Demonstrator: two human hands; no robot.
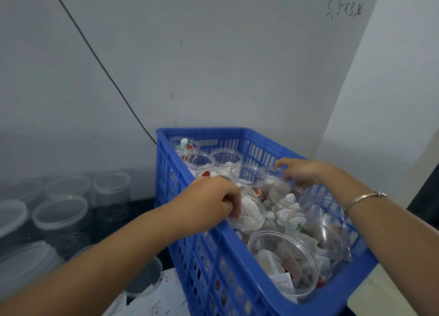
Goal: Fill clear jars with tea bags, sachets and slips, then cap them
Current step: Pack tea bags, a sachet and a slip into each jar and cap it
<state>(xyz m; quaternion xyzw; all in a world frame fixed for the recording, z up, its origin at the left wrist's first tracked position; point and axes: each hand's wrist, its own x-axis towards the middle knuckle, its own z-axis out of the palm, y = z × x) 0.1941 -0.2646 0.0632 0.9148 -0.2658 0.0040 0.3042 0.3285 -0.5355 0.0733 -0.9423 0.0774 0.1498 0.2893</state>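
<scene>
**tinker_jo:** Ten or so clear jars sit packed in the blue crate, right under both hands, none capped. How do they handle?

**mugs4days:** Light, I'd guess. It's thin plastic and tea bags weigh nothing. The walls look slick and a bit squashy, so take the stiffer rim. The left hand curls its fingers over the rim of the stuffed jar, and the right hand pinches the rim of the back jar just beyond.

**tinker_jo:** Looks?

**mugs4days:** See-through, wide mouths, white bags and red-printed sachets inside. Empty jars wait out past the left forearm.
</scene>
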